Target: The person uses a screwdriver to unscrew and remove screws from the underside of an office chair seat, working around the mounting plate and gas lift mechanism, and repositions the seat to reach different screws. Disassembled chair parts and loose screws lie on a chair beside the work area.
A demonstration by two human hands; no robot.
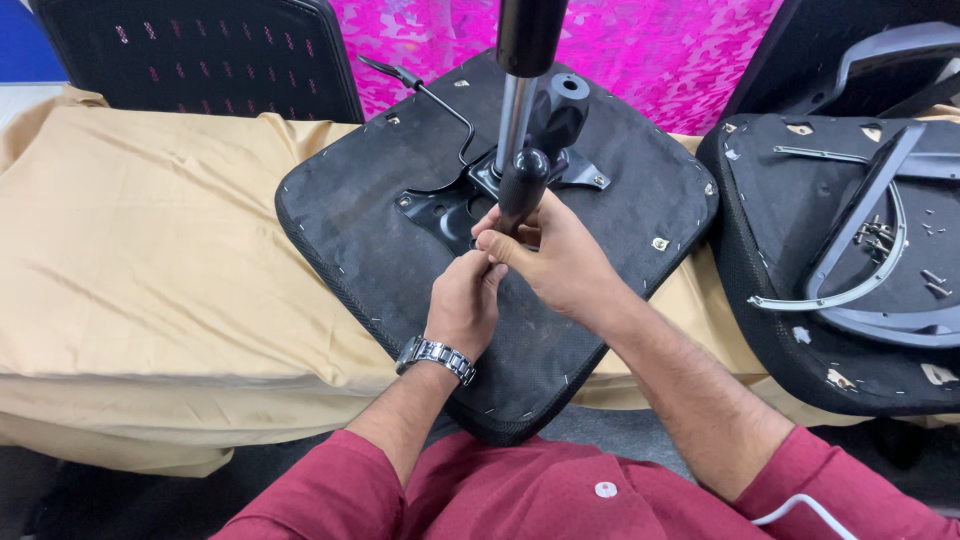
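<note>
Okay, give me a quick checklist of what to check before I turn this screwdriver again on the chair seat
1. Right hand grips the black screwdriver handle: ok.
2. Left hand steadies near the tip: ok.
3. Tip seated in a screw: cannot tell, hidden by fingers.
4. Upturned chair seat lies flat on the cloth-covered table: ok.
5. Metal mounting plate sits on the seat: ok.
6. Gas cylinder stands upright in the plate: ok.

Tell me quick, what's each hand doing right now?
Left hand: closed, fingertips pinched at the base of the screwdriver; what it pinches is hidden.
Right hand: closed around the screwdriver's black handle, over the upturned seat.
</note>
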